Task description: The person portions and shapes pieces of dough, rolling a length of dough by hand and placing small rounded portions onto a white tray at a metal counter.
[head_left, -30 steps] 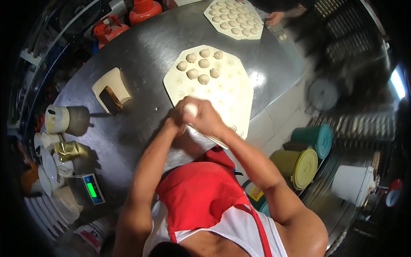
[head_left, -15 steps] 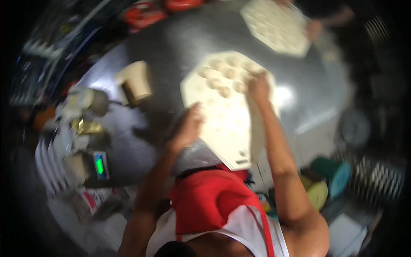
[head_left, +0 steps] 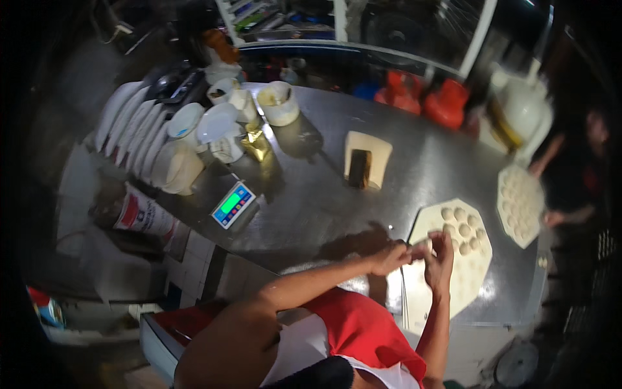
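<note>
Over the left edge of a pale eight-sided board (head_left: 478, 275), my two hands meet at the fingertips. My left hand (head_left: 391, 258) reaches in from the left with its fingers drawn together. My right hand (head_left: 440, 259) is raised with bent fingers close against it. Something pale shows between the fingertips, too small and blurred to name. Several round dough balls (head_left: 464, 230) sit on the far half of the board, just beyond my right hand. Fainter round marks dot its nearer half.
A cream scraper-like plate (head_left: 379, 144) with a dark block lies mid-table. Left stand a lit digital scale (head_left: 232, 204), gold foil packet (head_left: 256, 144), white tub (head_left: 278, 107) and stacked pale trays (head_left: 133, 129). A co-worker's hand (head_left: 554, 217) touches another filled board (head_left: 520, 204). Red containers (head_left: 446, 104) stand behind.
My hands have come together; before, the right was at the dough balls and the left at the board's left edge. The view has swung left, bringing the scale and tubs further in.
</note>
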{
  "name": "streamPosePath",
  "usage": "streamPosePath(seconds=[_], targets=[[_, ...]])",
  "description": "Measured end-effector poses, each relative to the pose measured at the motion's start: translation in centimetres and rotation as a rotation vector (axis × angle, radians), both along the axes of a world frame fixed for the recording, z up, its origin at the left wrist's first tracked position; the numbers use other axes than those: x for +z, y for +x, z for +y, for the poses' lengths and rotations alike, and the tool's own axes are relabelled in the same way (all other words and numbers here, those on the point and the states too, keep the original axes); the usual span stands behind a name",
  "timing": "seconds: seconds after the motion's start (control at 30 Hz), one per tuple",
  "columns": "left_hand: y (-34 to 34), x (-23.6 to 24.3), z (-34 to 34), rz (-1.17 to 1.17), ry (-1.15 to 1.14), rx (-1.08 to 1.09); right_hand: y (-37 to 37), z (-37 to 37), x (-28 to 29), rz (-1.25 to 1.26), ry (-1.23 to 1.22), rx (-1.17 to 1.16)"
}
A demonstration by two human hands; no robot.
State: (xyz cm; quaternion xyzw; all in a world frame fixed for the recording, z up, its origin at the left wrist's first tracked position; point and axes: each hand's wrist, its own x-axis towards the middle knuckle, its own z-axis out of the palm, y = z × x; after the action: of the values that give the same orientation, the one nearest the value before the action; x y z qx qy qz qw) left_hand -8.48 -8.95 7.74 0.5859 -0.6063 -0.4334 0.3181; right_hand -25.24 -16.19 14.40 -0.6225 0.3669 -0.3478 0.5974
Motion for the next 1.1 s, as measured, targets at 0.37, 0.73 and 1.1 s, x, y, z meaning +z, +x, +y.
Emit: streamPosePath(seconds=[0.37, 0.73, 1.1], targets=[[3.8, 3.5, 2.2, -0.269, 0.047, -0.017, 6.0, 2.1, -4.0, 0.35, -0.047, -0.024], [3.3, -5.0, 3.8, -0.2, 0.171, 0.237, 2.8, -2.2, -8.0, 0.328, -0.363, 0.029], [2.3, -8.8, 8.6, -0.131, 0.108, 0.298, 1.2, -12.2, -15.2, 0.787, -0.47, -0.162]])
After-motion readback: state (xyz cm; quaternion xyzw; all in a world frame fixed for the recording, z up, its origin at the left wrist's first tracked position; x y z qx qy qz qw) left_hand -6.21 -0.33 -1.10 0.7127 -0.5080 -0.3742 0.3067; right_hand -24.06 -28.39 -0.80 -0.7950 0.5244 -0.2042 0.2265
